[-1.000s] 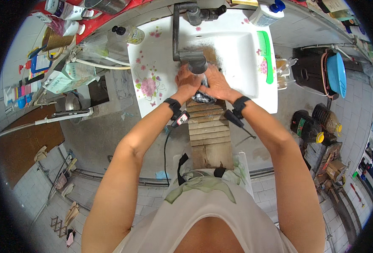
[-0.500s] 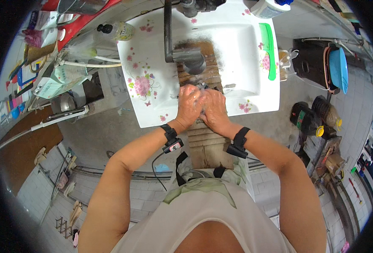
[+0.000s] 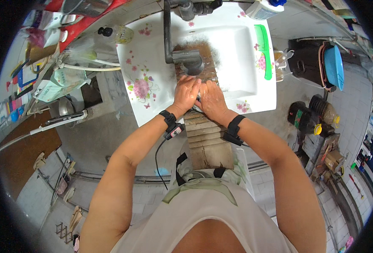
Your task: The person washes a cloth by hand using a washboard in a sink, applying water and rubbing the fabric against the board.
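Note:
My left hand (image 3: pixel 186 95) and my right hand (image 3: pixel 213 101) press side by side on a ridged wooden washboard (image 3: pixel 209 141), fingers curled and wet. Between them shows a bit of a small dark-grey, wet, cloth-like item (image 3: pixel 197 103); most of it is hidden under my palms. From inside a white sink (image 3: pixel 161 90) with pink flower prints, the board slopes down over the front edge toward my body. Just beyond my fingertips hangs the thick dark spout of a tap (image 3: pixel 191 63). Each wrist wears a black strap with a small box.
A green comb (image 3: pixel 262 52) lies on the sink's right rim. A dark-capped bottle (image 3: pixel 122 34) stands at the left corner, a white blue-topped bottle (image 3: pixel 264 9) at the back right. Rightward are a black bin (image 3: pixel 306 63), a blue basin (image 3: pixel 333 67) and large yellow-capped bottles (image 3: pixel 305 120).
Both hands have slid a little way up the washboard, toward the tap. More of the dark-grey item now shows between them. The view has shifted slightly.

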Available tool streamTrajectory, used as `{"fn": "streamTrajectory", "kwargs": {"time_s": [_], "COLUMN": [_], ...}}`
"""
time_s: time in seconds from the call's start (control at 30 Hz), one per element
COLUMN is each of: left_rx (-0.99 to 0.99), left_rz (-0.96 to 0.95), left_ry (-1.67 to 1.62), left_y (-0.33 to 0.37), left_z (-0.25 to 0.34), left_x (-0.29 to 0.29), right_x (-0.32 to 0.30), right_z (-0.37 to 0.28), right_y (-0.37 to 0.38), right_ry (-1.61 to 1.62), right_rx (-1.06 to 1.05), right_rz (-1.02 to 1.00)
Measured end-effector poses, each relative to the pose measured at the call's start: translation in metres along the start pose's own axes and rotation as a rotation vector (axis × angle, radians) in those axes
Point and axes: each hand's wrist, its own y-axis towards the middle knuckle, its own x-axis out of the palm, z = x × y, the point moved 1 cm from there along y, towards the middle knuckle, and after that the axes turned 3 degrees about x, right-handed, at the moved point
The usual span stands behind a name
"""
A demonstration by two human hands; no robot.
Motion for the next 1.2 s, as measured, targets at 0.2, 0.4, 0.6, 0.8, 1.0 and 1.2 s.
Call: {"fn": "streamTrajectory", "kwargs": {"time_s": [0.2, 0.4, 0.6, 0.8, 1.0, 1.2], "left_rx": [-0.345, -0.801, -0.436, -0.105, -0.199, -0.190], "left_rz": [0.043, 0.449, 0.386, -0.127, -0.485, -0.148], "left_ry": [-0.087, -0.990, -0.221, 0.504, 0.523, 0.133], "left_y": [-0.009, 0.019, 0.016, -0.013, -0.003, -0.007], "left_z": [0.005, 0.026, -0.005, 0.030, 0.080, 0.061], "left_x": [-0.014, -0.047, -0.065, -0.053, -0.044, -0.063], "right_x": [-0.032, -0.083, -0.106, -0.110, -0.097, -0.082], "right_z": [-0.020, 0.016, -0.035, -0.028, -0.005, -0.030], "right_y": [-0.004, -0.036, -0.058, -0.074, -0.061, -0.031], "right_ry": [0.372, 0.617, 0.548, 0.194, 0.300, 0.281], "right_rx": [0.231, 0.521, 0.205, 0.048, 0.203, 0.591], "right_rz": [0.056, -0.113, -0.032, -0.061, 0.081, -0.416]}}
